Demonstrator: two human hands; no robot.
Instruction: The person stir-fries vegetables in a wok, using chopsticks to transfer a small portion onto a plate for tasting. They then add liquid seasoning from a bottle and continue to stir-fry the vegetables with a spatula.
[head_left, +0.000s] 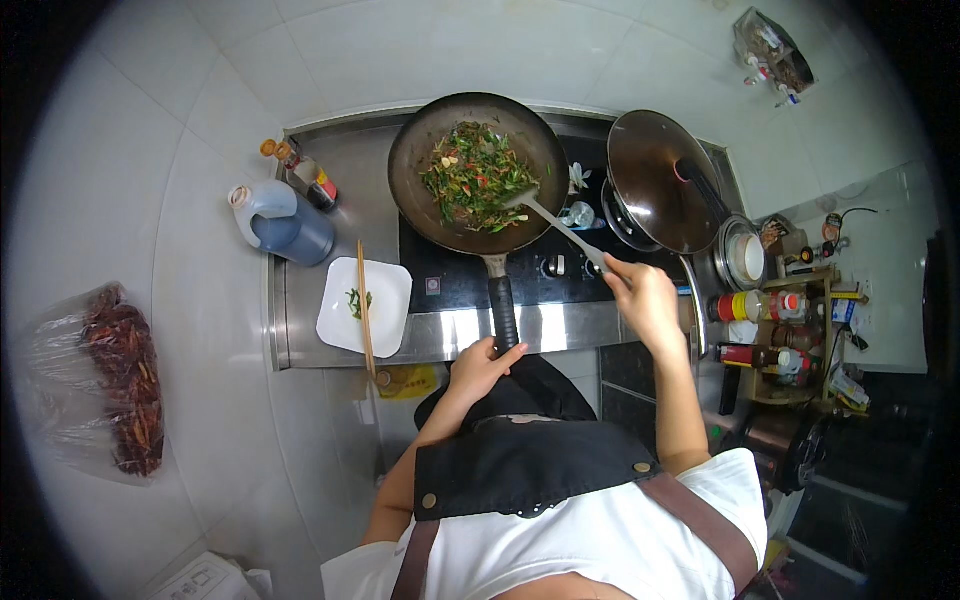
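Note:
A dark wok (409, 176) sits on the black glass hob, its wrapped handle pointing towards me. Chopped green leafy food with red pieces and pale slices (472, 169) lies in the wok. My left hand (484, 369) is at the end of the wok's black handle (503, 311), fingers around it. In my right hand (646, 300) is a grey spatula (566, 231); its blade touches the right edge of the food. Left of the wok stands a white square plate (390, 304) with some chopped greens (355, 304) on it and wooden chopsticks (364, 300) laid across it.
A plastic jug of dark liquid (289, 232) and sauce bottles (319, 187) stand at the left. A glass lid (652, 180) rests over the right burner. Stacked bowls (742, 255) and a rack with several bottles (787, 334) are further right. A bag of dried chillies (124, 382) hangs left.

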